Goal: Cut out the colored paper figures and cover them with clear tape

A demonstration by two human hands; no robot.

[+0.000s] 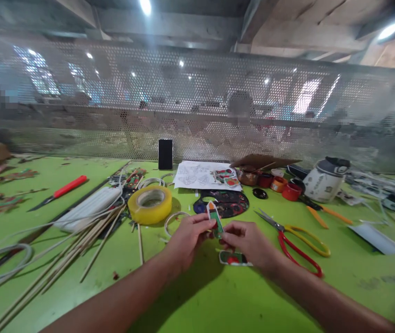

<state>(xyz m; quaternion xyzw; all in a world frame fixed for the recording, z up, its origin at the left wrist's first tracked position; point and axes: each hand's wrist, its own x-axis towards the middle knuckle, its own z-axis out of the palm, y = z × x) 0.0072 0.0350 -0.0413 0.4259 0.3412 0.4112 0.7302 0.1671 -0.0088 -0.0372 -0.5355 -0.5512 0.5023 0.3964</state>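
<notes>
The small painted cutout (215,221) is held up just on the near side of the paint palette (234,202), with its pointed orange and white end toward the palette and its green part toward the person. The left hand (189,235) grips it by the left edge, thumb on top and fingers curled beneath. The right hand (245,237) pinches its lower end between thumb and fingers. Both forearms reach in from the near side, so the 2 hands almost meet in front of the palette.

A 2nd cutout (231,259) lies on the near side of the palette, partly covered by the right hand. Bare green tabletop (190,300) stretches nearer than the palette, between the forearms. Scissors (280,228) lie right of the palette, blades slightly parted, near the right forearm. A yellow tape roll (149,215) sits left of the palette, with thin sticks (79,247) beyond it. Behind the palette lies a paper sheet (192,178); farther back, a perforated metal panel (197,138) bounds the table.

Right of the palette and slightly behind stand paint pots, including 1 orange pot (278,184) and 1 red pot (291,191); their contents are too small to tell. Farther right stands a pale jug (324,181), contents hidden.
</notes>
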